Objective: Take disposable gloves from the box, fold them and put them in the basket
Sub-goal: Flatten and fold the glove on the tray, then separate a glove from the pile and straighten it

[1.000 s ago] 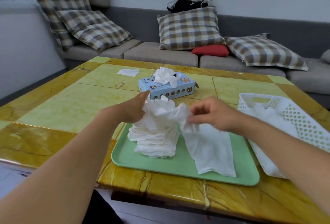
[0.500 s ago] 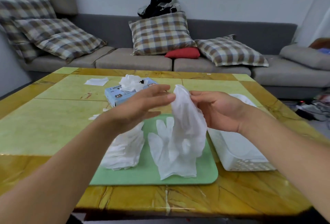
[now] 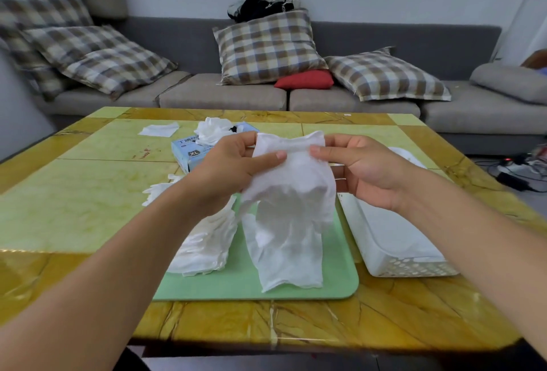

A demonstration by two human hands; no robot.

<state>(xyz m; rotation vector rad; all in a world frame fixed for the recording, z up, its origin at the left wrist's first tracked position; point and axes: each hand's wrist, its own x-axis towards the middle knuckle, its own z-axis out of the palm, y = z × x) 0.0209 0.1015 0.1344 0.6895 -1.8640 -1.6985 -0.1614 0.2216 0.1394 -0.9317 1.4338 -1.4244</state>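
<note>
Pinching the cuff corners, the left hand (image 3: pixel 233 166) and right hand (image 3: pixel 364 169) hold a glove (image 3: pixel 291 193); thin, limp, likely slippery, best gripped there.

The only readable text stands on the box (image 3: pixel 189 151), a pale blue carton near the far middle of the table (image 3: pixel 74 208). On its near face, toward the box's left corner, a dark oval label reads "XL" in white. On its top face, just beside the white gloves bunched at its opening, there is a line of dark printed characters; the first looks like "丁", and the rest are partly covered by the left hand (image 3: pixel 228 169) and too blurred to read. Nothing else carries legible writing.
</note>
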